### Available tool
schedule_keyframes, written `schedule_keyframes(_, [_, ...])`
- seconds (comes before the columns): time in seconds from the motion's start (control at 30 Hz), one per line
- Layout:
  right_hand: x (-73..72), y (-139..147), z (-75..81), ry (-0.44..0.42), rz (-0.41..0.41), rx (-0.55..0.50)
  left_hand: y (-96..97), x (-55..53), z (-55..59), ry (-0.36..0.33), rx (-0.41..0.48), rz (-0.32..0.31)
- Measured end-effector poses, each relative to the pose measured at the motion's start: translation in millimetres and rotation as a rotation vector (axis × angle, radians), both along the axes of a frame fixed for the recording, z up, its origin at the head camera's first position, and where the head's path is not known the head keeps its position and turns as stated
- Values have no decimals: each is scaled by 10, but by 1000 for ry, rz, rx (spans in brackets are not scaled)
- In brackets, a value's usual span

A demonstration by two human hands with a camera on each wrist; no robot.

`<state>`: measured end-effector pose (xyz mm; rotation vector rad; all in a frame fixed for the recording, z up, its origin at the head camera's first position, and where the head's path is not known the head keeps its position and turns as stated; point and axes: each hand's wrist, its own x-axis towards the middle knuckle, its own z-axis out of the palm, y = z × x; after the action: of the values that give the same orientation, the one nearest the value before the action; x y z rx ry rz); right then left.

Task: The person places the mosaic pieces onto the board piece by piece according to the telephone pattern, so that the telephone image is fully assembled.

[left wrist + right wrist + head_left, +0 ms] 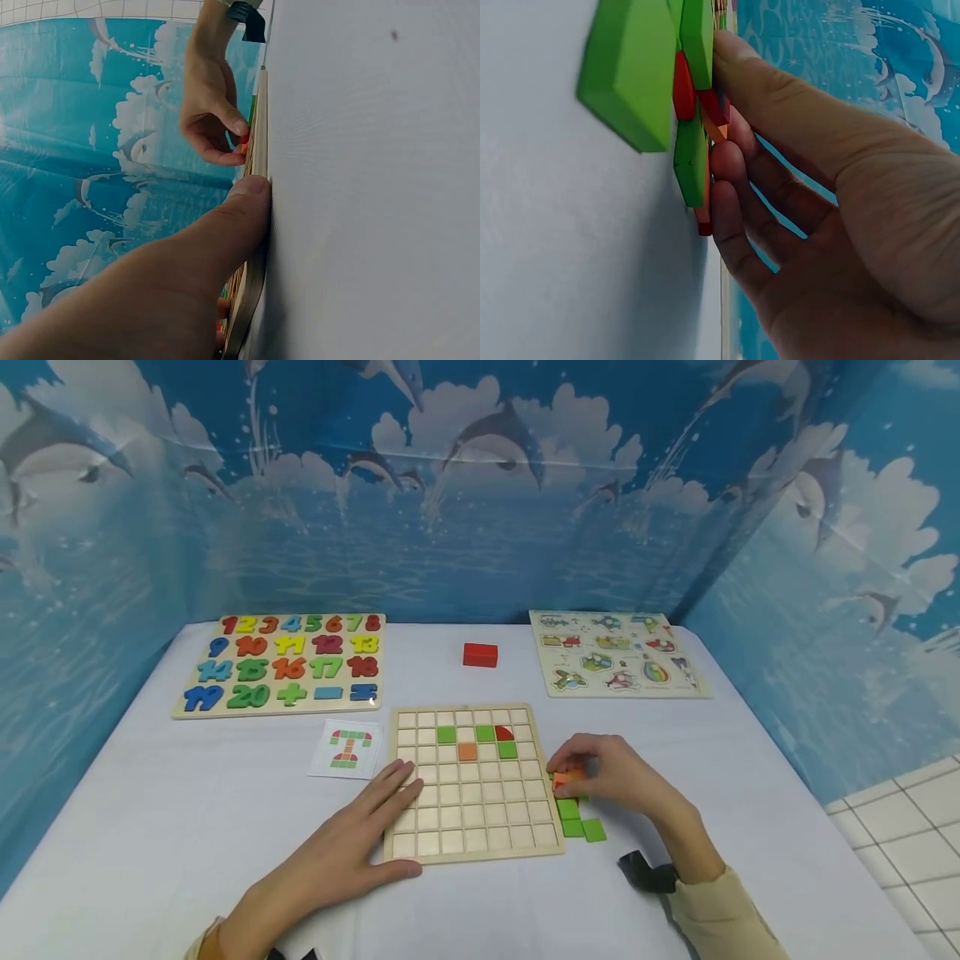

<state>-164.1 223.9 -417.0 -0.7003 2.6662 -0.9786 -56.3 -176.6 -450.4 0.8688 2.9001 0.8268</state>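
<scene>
The left hand (348, 839) lies over the left side of a wooden grid board (476, 853), its fingers on the cells and its thumb by the front edge. On the grid are green tiles (485, 733), an orange tile (467, 752) and a red quarter-round tile (503, 733). At the board's right edge, the right hand (611, 772) bends over a small pile and pinches an orange tile (560, 780) between thumb and fingers. Red and green tiles crowd round its fingertips, and a green tile (626, 75) stands nearest the right wrist camera.
A pattern card (346, 749) lies left of the board. Behind are a number puzzle (281, 662), a red block (480, 655) and a picture puzzle (618, 656). A dolphin-print curtain (450, 552) walls the table at the back and sides.
</scene>
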Motion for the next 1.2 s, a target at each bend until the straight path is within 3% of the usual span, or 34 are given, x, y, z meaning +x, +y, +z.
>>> schedule_keyframes(0.2, [0,10,-23,13,26,-46,0,-3,-5,-2,-2,-3])
schedule_keyframes(0.47, [25,1,-25,55,-3,-61,0,-4,20,-13,-1,-7])
schedule_keyframes(0.67, [-37,-97,37,73,-11,-86,5,-4,11,1,4,-4])
schedule_keyframes(0.83, [-115,-346,148,129,-48,-94,23,-4,7,8,13,-5])
schedule_keyframes(1.0, [-197,-739,247,196,-24,-113,20,4,6,5,13,-5])
schedule_keyframes(1.2, [-316,-1200,290,188,1,-125,11,14,8,17,16,-13])
